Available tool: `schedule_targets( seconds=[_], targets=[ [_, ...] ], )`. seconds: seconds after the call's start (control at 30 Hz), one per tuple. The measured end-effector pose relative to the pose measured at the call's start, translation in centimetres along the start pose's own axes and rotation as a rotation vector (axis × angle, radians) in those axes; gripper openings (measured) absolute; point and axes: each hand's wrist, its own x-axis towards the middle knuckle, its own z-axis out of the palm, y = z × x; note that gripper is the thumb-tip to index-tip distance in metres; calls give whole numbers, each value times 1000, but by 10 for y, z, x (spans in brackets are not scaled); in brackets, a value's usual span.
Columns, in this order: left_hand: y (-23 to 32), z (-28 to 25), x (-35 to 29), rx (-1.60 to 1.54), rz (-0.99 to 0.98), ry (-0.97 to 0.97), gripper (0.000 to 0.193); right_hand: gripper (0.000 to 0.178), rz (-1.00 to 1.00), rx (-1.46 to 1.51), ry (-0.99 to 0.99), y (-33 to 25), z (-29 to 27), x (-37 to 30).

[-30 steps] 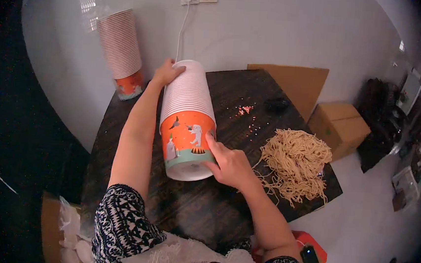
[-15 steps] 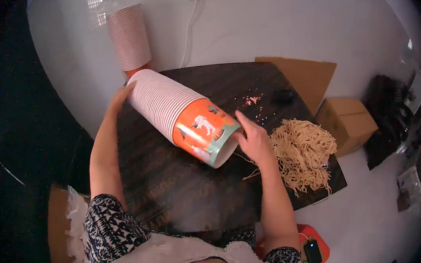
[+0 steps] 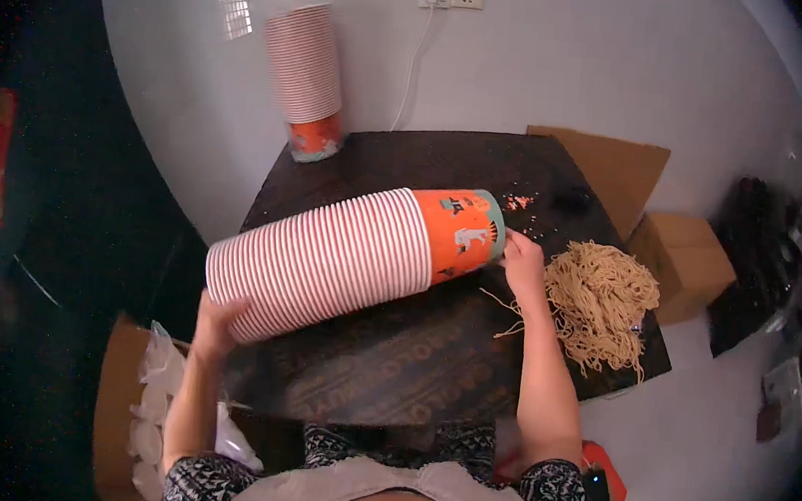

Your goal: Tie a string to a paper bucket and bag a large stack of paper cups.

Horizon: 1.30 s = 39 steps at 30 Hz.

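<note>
A long stack of nested paper buckets (image 3: pixel 325 259) lies on its side, slanting across the dark table. White rims line most of its length, and the exposed end bucket on the right is orange and green with printed animals. My left hand (image 3: pixel 217 326) is closed round the rim end at the lower left, its fingers partly hidden by the stack. At the other end, my right hand (image 3: pixel 522 265) grips the edge of the orange bucket's base. A pile of beige cord (image 3: pixel 602 299) lies just right of my right hand, with loose strands trailing toward the stack.
A second bucket stack (image 3: pixel 310 69) stands upright at the table's far left corner. Small orange and white bits (image 3: pixel 518 203) are scattered near the back right. A cardboard sheet (image 3: pixel 605 172) and carton (image 3: pixel 678 258) are beyond the right edge. An open box (image 3: pixel 115 416) with plastic-bagged items is lower left.
The stack has swung round: its rim end came toward me from the far left, and its orange end moved away and to the right. Both hands moved with it.
</note>
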Motion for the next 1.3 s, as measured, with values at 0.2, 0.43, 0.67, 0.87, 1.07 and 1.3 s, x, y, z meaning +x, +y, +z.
schedule_targets(
  seconds=[0.2, 0.43, 0.67, 0.87, 1.07, 1.3],
  targets=[
    [-56, 68, -95, -65, 110, 317, 26, 24, -285, -222, 206, 7, 6, 0],
    [-132, 178, -23, -52, 226, 285, 23, 22, -312, -129, 166, -12, 17, -6],
    [-146, 299, 76, 203, 407, 188, 40, 18, -465, -171, 235, -17, 4, -10],
    [-168, 348, 124, 357, 423, 133, 49, 18, -600, -248, 271, -31, 6, -14],
    [-181, 352, 124, 283, 608, -6, 40, 18, -609, -265, 229, -31, 2, -14],
    [-148, 291, 49, 810, 498, -541, 27, 20, -521, -352, 213, -18, -1, -15]
  ],
)
